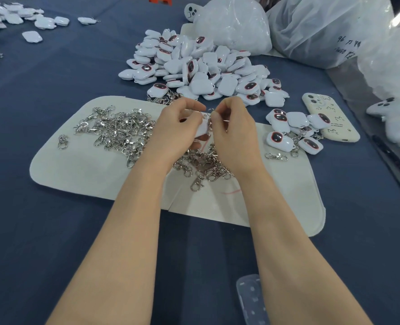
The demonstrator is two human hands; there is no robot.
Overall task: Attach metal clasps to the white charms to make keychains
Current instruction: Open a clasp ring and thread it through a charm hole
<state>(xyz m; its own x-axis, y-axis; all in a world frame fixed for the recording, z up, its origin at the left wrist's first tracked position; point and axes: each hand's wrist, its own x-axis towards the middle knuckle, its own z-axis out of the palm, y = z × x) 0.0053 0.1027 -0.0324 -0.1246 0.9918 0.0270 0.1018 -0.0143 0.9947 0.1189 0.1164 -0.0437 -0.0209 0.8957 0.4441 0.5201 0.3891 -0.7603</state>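
Over on the left of the pale mat (82, 174) lies a tangled heap of metal clasps (121, 132). Next to it the left hand (178, 127) has its fingers curled round a white charm (202, 130), held over the mat. Close against it, the right hand (231, 127) pinches a small clasp (209, 111) between thumb and fingertips at the charm's top edge. Behind both sits a big pile of charms (201, 69); further right, a few finished keychains (292, 134) lie beside a phone (328, 116)

light: bright, even | shadows: faint | edges: wide-angle bending | focus: slightly soft
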